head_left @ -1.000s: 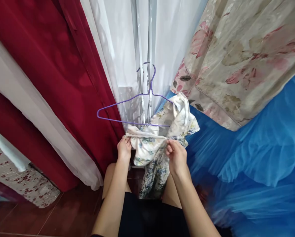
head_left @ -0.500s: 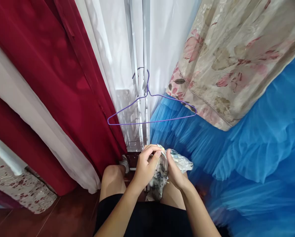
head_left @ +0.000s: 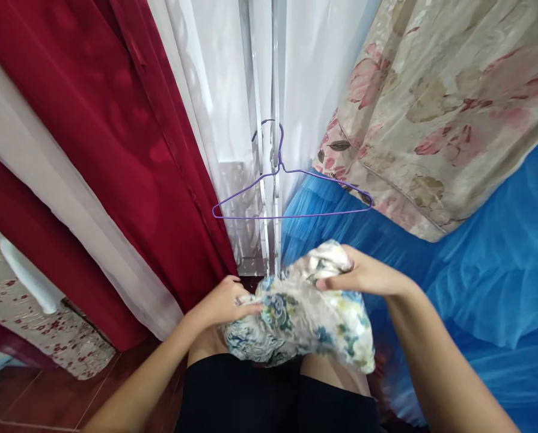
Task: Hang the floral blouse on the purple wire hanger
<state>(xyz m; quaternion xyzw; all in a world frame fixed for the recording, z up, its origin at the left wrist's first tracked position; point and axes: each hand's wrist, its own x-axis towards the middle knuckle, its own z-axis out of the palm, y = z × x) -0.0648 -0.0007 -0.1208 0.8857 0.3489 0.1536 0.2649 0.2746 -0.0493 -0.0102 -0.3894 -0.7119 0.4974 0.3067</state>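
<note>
A white cloth with blue and green flowers [head_left: 302, 316] is spread between my two hands above my lap. My left hand [head_left: 226, 300] is closed on its left edge. My right hand [head_left: 363, 273] pinches its upper right part. Just beyond the cloth a bare purple wire hanger [head_left: 291, 198] hangs on a shiny metal pole [head_left: 274, 90], apart from both hands.
Dark red curtains [head_left: 106, 150] and sheer white curtains [head_left: 205, 90] hang at the left and middle. A beige cloth with pink flowers [head_left: 440, 102] hangs at the upper right over blue tulle [head_left: 489, 282]. A reddish wooden floor [head_left: 38, 403] lies at the lower left.
The flowered cloth has come off the hanger, which now hangs bare. My hands bunched the cloth together, then drew apart and spread it over my lap.
</note>
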